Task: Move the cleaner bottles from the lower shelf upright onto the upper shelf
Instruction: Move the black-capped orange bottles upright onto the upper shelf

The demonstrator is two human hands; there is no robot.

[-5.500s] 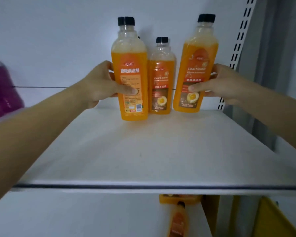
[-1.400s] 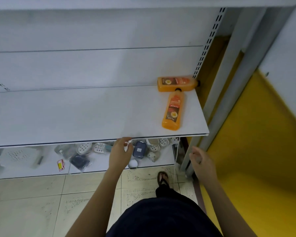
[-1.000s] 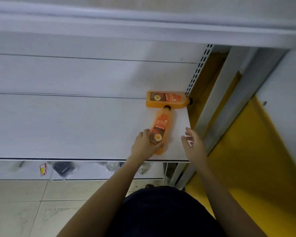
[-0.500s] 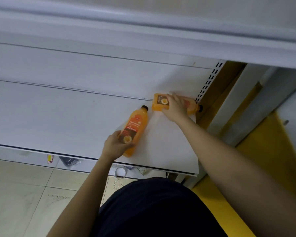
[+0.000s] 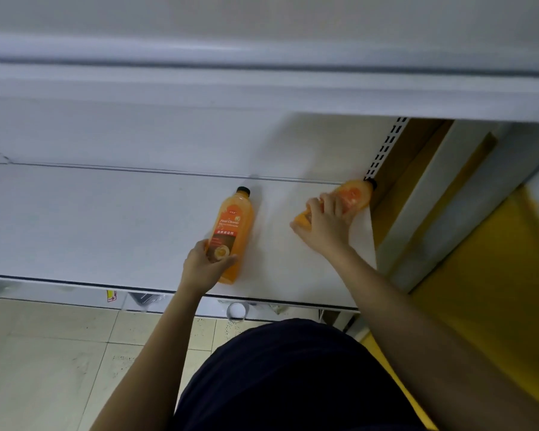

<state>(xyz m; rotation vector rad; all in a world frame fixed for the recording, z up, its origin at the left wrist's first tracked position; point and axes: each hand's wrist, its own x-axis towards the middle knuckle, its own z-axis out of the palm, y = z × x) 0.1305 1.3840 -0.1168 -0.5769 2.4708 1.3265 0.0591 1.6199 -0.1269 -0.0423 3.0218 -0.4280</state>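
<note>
- Two orange cleaner bottles lie on their sides on the lower shelf [image 5: 106, 219], both toward its right end, and each of your hands is on one.
- Your right hand [image 5: 324, 225] covers the middle of the right bottle [image 5: 352, 195], so its label is hidden. That bottle is also motion-blurred, with only its shoulder and base end showing.
- The right bottle's black cap is half lost against the perforated upright [image 5: 383, 150] at the back right corner.
- Small goods peek out beneath the shelf's front edge and are too cut off to identify.
- Your dark clothing [image 5: 293, 377] fills the bottom of the view.
- The upper shelf [image 5: 262, 88] shows only its front lip and underside, overhanging the whole width above the bottles.
- A band of white shelf surface separates the two bottles, and more of it runs wide to the left.
- The right bottle sits just beside the shelf's right edge.
- The left bottle [image 5: 231, 234] lies label up, its long axis running front to back. Its cap points at the back wall and its base is near the front edge.
- The right bottle lies diagonally, cap toward the back right corner.
- Your left hand [image 5: 204, 265] grips the left bottle's lower body, thumb across the label.
- Your right hand's fingers curl over the right bottle.
</note>
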